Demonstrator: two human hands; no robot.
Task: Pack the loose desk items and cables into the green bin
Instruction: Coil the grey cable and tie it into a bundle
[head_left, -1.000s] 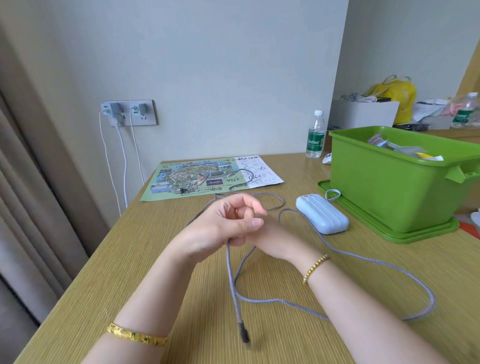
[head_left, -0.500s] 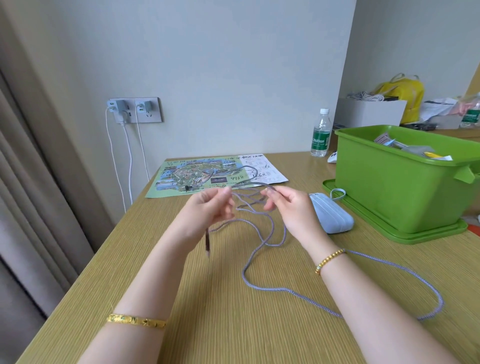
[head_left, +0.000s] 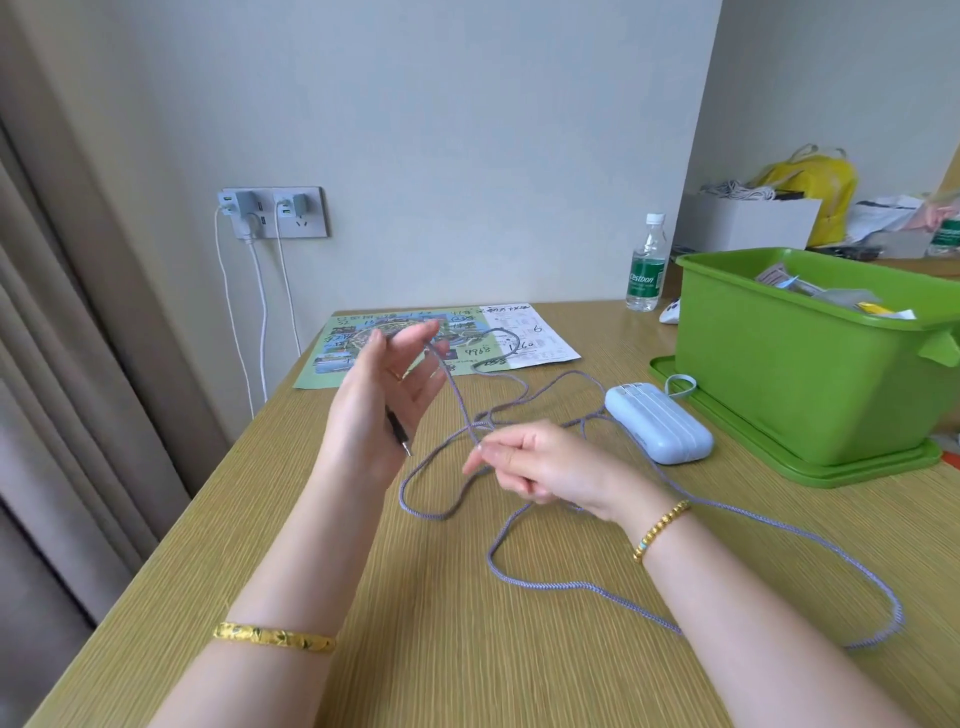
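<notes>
Looping cable (head_left: 571, 584) over left fingers (head_left: 415, 338), right fingers (head_left: 483, 457) pinching

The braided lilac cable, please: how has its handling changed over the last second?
The left hand rose, fingers spread, the braided lilac cable draped over them, plug at the palm. The right hand parted from it, pinching a strand. Blue power bank and green plastic bin stayed put.
</notes>
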